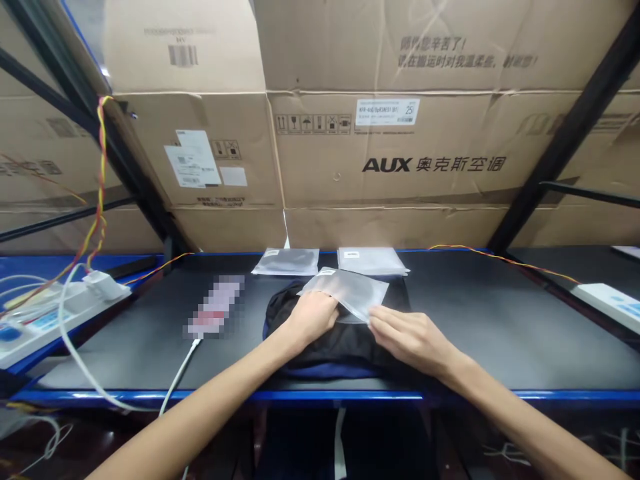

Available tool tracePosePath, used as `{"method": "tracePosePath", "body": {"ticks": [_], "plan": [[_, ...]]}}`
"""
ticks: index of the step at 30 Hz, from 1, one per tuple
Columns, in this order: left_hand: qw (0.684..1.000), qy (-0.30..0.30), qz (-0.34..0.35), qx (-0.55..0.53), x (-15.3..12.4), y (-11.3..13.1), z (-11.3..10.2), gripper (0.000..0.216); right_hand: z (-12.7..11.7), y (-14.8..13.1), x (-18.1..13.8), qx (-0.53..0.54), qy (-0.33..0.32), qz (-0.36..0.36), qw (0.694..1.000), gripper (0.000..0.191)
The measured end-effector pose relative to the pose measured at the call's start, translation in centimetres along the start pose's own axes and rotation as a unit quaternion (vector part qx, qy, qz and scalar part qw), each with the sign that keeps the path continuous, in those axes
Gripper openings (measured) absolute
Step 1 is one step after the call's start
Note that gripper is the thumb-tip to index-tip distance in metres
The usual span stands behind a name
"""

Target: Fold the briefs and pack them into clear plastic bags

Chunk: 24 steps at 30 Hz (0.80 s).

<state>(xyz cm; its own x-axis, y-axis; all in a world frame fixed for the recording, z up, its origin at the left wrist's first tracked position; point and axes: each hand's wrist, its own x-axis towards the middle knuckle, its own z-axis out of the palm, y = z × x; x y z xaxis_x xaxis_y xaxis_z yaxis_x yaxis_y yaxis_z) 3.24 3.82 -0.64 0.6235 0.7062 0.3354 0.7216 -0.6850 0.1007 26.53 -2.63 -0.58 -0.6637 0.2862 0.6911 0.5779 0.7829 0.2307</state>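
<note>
A translucent plastic bag (357, 290) with a small white label is tilted above a dark folded cloth item (320, 350), black with blue edges. At the bag's lower right corner, my right hand (407, 333) pinches the plastic between thumb and fingers. My left hand (313, 320) is curled at the bag's left side, its fingertips partly covered by the plastic. Behind lie two flat labelled plastic packets, the left packet (287, 262) greyish and the right packet (373, 261) paler. What the bag contains cannot be made out.
The dark mat (500, 320) covers a blue-edged shelf. A blurred-out phone-like object (217, 307) with a white cable lies left. Power strips stand at the left (65, 310) and right (610, 303). Cardboard (400, 187) forms the back wall between black metal posts.
</note>
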Motion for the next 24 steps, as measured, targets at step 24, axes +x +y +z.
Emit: {"method": "tracePosePath", "body": {"ticks": [24], "plan": [[0.937,-0.007,0.168,-0.305,-3.7,-2.1,-2.8,0.033,1.4,3.7,-0.2,-0.027,-0.095,-0.004,0.995,0.035]]}}
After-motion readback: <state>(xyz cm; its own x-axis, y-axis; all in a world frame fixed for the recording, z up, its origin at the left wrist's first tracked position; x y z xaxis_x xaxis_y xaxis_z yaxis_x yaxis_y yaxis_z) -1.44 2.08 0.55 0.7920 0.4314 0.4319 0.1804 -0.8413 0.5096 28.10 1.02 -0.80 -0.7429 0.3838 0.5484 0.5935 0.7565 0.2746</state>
